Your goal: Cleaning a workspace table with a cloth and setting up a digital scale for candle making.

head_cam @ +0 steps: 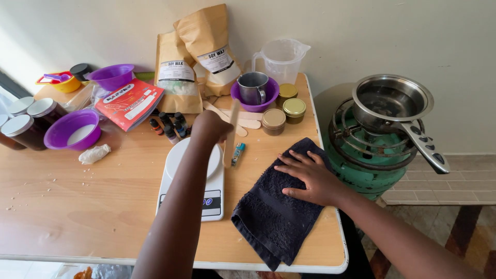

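- While the left hand point(209, 128) grips a wooden stick point(231, 133) upright, just beyond the scale point(194, 178), a swing could topple small bottles point(169, 125) beside its knuckles.
- Right hand point(310, 175) lies flat and unclenched on the dark towel point(274, 217); leaning could slide it off the table point(77, 206).

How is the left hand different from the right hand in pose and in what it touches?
The left hand is closed around a flat wooden stick and is raised above the white kitchen scale; the right hand holds nothing and lies flat, fingers spread, on the dark towel. The left hand reaches farther across the wooden table; the right hand stays nearer its right edge. Both are bare.
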